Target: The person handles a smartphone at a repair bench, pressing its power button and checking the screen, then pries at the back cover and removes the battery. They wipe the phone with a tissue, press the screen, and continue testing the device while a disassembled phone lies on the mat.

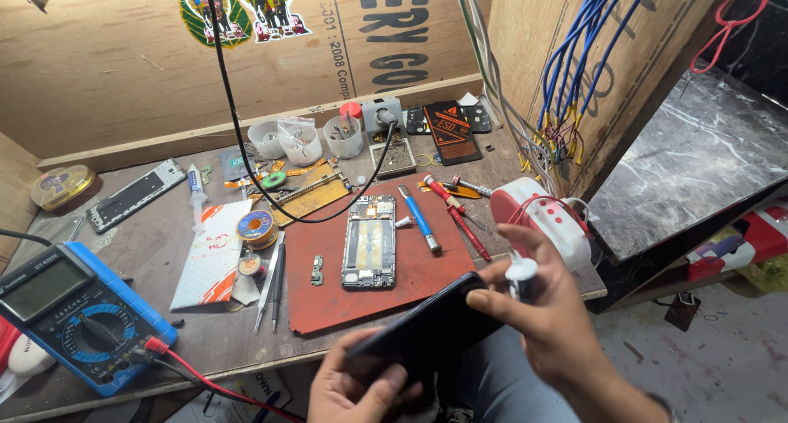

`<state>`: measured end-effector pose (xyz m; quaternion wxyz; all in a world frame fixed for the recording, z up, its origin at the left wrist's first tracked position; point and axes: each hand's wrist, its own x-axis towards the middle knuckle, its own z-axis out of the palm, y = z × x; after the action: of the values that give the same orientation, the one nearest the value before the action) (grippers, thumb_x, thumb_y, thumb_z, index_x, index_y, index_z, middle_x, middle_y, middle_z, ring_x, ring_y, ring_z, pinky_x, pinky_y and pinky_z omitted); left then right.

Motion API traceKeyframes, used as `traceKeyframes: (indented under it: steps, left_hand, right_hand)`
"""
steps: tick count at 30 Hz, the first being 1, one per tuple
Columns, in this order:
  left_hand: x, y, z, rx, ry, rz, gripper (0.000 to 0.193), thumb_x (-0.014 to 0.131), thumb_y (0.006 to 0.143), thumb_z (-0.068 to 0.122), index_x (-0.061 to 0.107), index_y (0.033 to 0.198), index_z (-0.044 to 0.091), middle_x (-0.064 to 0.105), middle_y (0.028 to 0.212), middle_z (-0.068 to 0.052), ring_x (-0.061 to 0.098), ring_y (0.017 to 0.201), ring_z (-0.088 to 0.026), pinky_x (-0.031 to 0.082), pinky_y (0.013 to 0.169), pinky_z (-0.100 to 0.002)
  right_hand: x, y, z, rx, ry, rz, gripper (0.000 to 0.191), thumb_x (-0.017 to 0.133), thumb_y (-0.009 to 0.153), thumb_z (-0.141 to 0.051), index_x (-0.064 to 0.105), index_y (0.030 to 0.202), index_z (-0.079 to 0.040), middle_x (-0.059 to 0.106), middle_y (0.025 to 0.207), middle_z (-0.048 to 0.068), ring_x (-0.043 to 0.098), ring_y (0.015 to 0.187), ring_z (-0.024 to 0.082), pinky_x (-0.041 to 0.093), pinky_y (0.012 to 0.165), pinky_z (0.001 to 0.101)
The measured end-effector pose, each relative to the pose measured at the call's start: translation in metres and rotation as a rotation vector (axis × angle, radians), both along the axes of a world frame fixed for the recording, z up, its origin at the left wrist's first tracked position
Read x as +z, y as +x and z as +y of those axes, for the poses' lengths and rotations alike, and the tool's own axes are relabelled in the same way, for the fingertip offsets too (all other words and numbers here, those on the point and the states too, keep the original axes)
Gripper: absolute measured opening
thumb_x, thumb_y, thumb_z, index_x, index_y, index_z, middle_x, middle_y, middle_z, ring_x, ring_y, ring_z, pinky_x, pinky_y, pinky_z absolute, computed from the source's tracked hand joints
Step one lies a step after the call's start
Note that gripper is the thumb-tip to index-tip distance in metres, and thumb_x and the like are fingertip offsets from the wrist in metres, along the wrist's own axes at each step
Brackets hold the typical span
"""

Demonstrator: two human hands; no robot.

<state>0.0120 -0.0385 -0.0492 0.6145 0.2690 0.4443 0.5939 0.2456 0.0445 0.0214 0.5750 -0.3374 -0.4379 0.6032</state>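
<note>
Head view looks down on a cluttered wooden tabletop (164, 251), with a red mat (427, 267) at its middle as the landmark. Just below the mat's near edge, off the tabletop, the left hand (353, 386) closes around the lower end of a dark phone (427, 329), thumb across its face. The phone tilts up to the right, its upper end overlapping the mat's near right corner. The right hand (546, 316) meets that upper end, fingers curled; it pinches a small white bottle (522, 275) with a dark cap, held upright just right of the mat.

On the mat lies an opened phone frame (369, 242), with a small circuit part (317, 270) to its left. A blue-handled tool (419, 218) and red screwdrivers (460, 218) lie on the mat's right part. Right of the mat stands a red-and-white box (542, 218) with red wires. Left of the mat lie tweezers (271, 283), a solder spool (256, 226) and a white-orange packet (212, 259). Far left of the mat sits a blue multimeter (74, 308), its red lead (205, 382) running along the tabletop's near edge. Behind the mat stand three white cups (304, 140), and a black cable (238, 136) hangs down and loops over the mat's far edge.
</note>
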Motion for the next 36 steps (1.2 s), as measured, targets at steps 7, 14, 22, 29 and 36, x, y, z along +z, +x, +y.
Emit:
traceKeyframes:
  steps: [7, 14, 22, 29, 36]
  left_hand:
    - [0.004, 0.004, -0.004, -0.405, -0.077, 0.173, 0.067, 0.08, 0.081, 0.012, 0.06, 0.145, 0.003, 0.076, 0.122, -0.015, 0.071, 0.119, -0.02, 0.051, 0.109, -0.04]
    - [0.021, 0.021, -0.001, -0.244, 0.033, -0.122, 0.071, 0.072, 0.082, 0.006, 0.041, 0.146, 0.001, 0.071, 0.12, -0.028, 0.076, 0.103, -0.035, 0.061, 0.093, -0.048]
    - [0.045, 0.029, 0.006, 0.021, -0.036, -0.265, 0.067, 0.068, 0.08, 0.007, 0.045, 0.142, 0.0, 0.07, 0.101, -0.027, 0.076, 0.096, -0.039, 0.066, 0.083, -0.056]
    - [0.048, 0.033, 0.004, 0.043, -0.115, -0.29, 0.064, 0.066, 0.081, 0.006, 0.047, 0.142, 0.0, 0.07, 0.101, -0.022, 0.076, 0.097, -0.034, 0.065, 0.087, -0.054]
    - [0.053, 0.031, 0.002, 0.072, -0.052, -0.31, 0.066, 0.067, 0.08, 0.005, 0.045, 0.142, 0.006, 0.07, 0.103, -0.02, 0.075, 0.097, -0.035, 0.062, 0.087, -0.055]
  right_hand:
    - [0.038, -0.015, 0.024, 0.347, 0.054, -0.454, 0.077, 0.088, 0.068, -0.004, 0.053, 0.137, -0.008, 0.077, 0.091, 0.008, 0.071, 0.086, 0.012, 0.057, 0.08, 0.0271]
    - [0.031, -0.003, 0.021, 0.176, 0.094, -0.22, 0.064, 0.075, 0.083, -0.014, 0.045, 0.139, -0.004, 0.069, 0.106, 0.011, 0.064, 0.095, 0.014, 0.054, 0.086, 0.0289]
    - [-0.007, 0.009, -0.032, 0.38, -0.102, 0.133, 0.036, 0.062, 0.097, -0.015, 0.052, 0.127, 0.003, 0.064, 0.105, 0.015, 0.061, 0.093, 0.021, 0.048, 0.086, 0.0338]
    - [-0.016, 0.014, -0.05, 0.356, -0.178, -0.1, 0.033, 0.067, 0.092, -0.014, 0.065, 0.12, 0.002, 0.079, 0.117, 0.017, 0.072, 0.112, 0.023, 0.055, 0.096, 0.0368]
    - [-0.014, 0.009, -0.057, 0.272, -0.211, -0.231, 0.03, 0.069, 0.089, -0.007, 0.066, 0.118, 0.001, 0.079, 0.111, 0.015, 0.073, 0.107, 0.019, 0.058, 0.093, 0.0357]
